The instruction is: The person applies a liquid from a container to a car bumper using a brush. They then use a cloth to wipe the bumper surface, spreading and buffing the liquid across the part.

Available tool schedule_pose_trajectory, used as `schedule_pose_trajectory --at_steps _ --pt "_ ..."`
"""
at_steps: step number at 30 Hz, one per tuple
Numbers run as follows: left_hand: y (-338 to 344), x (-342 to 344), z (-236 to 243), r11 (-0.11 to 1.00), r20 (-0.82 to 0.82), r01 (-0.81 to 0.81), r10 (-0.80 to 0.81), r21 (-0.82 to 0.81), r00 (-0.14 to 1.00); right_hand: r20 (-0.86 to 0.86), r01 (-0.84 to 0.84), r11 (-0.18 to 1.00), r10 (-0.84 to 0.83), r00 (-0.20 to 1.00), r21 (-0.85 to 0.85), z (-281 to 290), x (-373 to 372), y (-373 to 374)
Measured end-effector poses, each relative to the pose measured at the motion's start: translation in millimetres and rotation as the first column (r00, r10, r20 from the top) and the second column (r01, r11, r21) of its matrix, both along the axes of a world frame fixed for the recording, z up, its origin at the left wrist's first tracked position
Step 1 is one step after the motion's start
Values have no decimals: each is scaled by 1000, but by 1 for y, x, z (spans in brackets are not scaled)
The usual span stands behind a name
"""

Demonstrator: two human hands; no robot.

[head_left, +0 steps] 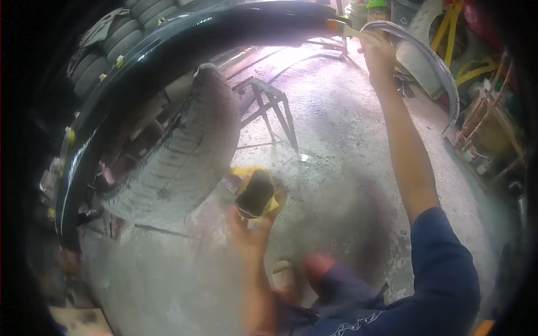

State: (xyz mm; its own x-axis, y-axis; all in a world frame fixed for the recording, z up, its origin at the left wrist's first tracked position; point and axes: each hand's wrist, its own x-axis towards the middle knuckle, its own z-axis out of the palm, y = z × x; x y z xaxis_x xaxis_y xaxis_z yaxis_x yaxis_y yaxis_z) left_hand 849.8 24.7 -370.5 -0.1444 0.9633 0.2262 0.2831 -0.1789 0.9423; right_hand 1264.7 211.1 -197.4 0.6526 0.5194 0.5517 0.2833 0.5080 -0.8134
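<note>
My left hand [251, 231] is wrapped round a small yellowish container [278, 203] with a dark inside, held low in front of me. My right arm reaches far forward, and my right hand [379, 56] is closed on the pale handle of a paintbrush [354, 32]. The brush's far end is at the right end of a long, glossy black curved strip [224, 29], which looks like a wheel-arch flare. Whether the bristles touch it I cannot tell. The strip arcs across the far side and down the left.
Beneath the arch stands a big dusty tyre [185, 151], with a metal stand [274, 103] beside it. Stacked tyres [123, 39] fill the far left. A curved grey strip [448, 84], yellow straps [448, 33] and clutter line the right. My foot [283, 274] is on the concrete floor [336, 168].
</note>
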Motion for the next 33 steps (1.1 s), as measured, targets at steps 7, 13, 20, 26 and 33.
schedule_pose_trajectory --at_steps 7,13,20,26,33 --pt "23 38 31 995 115 38 -27 -92 993 294 423 901 -431 853 94 -9 -153 -25" --pt "-8 50 72 945 -45 -120 112 -303 993 315 95 995 -102 944 36 21 -214 -73" --pt "-22 92 119 902 23 -242 268 -357 963 285 -166 983 183 941 -81 34 -88 -46" --pt "-10 156 148 902 -35 -276 281 -332 959 -4 -211 929 220 975 -303 46 11 -42" --pt "-9 216 156 886 69 -302 346 -352 936 -163 -697 696 678 717 -171 61 -31 -49"
